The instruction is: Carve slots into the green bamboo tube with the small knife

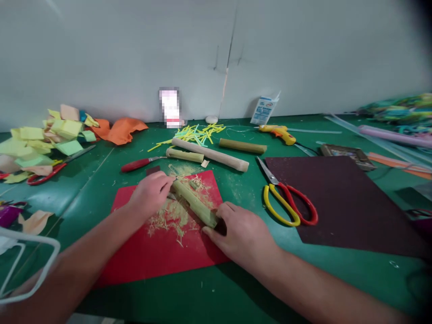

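Note:
A pale green length of bamboo [196, 203] lies slanted over a red sheet [141, 256], with a dark opening along its side. My left hand [152, 191] pinches it at the far end; the fingertips are partly hidden there. Around the near end, the fingers and thumb of my right hand [241, 229] are closed. Shavings and sawdust [172, 216] are scattered on the red sheet beneath and beside the bamboo. Just beyond my left hand lies a red-handled tool [138, 165] with a thin metal shaft.
Further back lie another cut bamboo piece [185, 155], a long pale stick [216, 155], an olive tube [243, 146], and a yellow glue gun [278, 133]. Scissors [292, 202] rest beside a dark sheet [337, 198]. Paper scraps [57, 135] pile up left; a white frame [54, 252] juts in.

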